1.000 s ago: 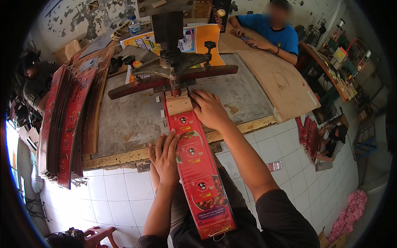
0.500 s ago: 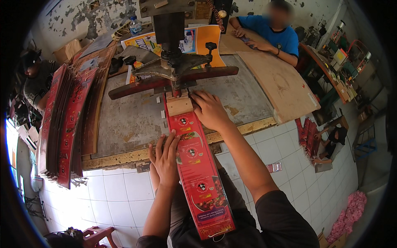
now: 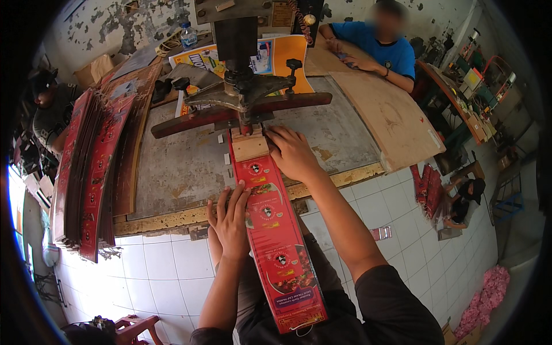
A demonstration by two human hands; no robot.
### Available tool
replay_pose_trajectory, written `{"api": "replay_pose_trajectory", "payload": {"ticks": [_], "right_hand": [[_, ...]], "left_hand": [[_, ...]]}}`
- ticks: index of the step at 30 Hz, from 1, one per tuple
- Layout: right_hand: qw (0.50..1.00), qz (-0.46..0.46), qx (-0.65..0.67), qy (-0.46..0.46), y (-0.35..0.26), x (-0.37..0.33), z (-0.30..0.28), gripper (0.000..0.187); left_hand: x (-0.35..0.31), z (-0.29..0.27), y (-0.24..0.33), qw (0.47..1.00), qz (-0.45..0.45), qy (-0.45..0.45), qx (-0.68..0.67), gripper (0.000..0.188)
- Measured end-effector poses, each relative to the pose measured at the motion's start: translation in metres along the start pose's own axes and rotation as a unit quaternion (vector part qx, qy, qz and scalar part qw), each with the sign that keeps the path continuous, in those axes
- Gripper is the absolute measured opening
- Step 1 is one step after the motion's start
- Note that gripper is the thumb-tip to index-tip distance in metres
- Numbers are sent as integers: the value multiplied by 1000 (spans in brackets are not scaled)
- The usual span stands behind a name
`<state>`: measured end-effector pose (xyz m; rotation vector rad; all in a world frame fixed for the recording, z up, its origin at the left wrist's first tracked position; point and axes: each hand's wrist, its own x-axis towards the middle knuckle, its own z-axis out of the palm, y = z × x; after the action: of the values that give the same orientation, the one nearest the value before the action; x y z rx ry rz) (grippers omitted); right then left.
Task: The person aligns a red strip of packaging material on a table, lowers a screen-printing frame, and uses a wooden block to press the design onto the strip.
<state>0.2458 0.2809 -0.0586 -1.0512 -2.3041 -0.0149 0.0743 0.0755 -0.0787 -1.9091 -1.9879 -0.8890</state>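
A long stack of red printed strips [image 3: 282,247] stretches from my lap up onto the worn table, its far end under the press [image 3: 241,100]. On that end sits a small wooden block [image 3: 251,148], right below the press's punch. My left hand [image 3: 232,221] lies along the stack's left edge, fingers stretched out and fingertips touching it; its thumb is hidden. At the right side, my right hand [image 3: 294,155] rests palm down on the table, fingers extended beside the block and thumb toward the strips.
Stacks of red strips [image 3: 95,178] stand at the table's left. A brown board [image 3: 388,118] covers its right side, near a person in blue [image 3: 379,49]. Another person [image 3: 466,198] sits on the floor at right by red strips. A water bottle [image 3: 188,35] stands behind.
My hands, the strip stack and the press look unmoved. The person on the floor at right has shifted slightly, with an arm lowered.
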Motion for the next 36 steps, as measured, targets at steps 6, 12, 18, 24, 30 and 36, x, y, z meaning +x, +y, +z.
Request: {"api": "replay_pose_trajectory", "payload": {"ticks": [6, 12, 18, 24, 30, 36], "right_hand": [[1000, 7, 5, -1, -3, -1, -4, 44], [1000, 6, 21, 7, -4, 0, -5, 44], [1000, 6, 17, 3, 1, 0, -2, 45], [1000, 15, 17, 2, 1, 0, -3, 43], [999, 16, 45, 0, -2, 4, -2, 41], [999, 9, 36, -5, -4, 3, -8, 43]], "left_hand": [[1, -4, 1, 999, -10, -19, -25, 56], [0, -5, -1, 1000, -4, -22, -22, 52], [1, -8, 1, 999, -5, -31, -37, 56], [7, -18, -6, 997, 42, -55, -30, 62], [35, -68, -37, 967, 97, -154, -179, 63], [97, -62, -89, 980, 89, -82, -161, 52]]}}
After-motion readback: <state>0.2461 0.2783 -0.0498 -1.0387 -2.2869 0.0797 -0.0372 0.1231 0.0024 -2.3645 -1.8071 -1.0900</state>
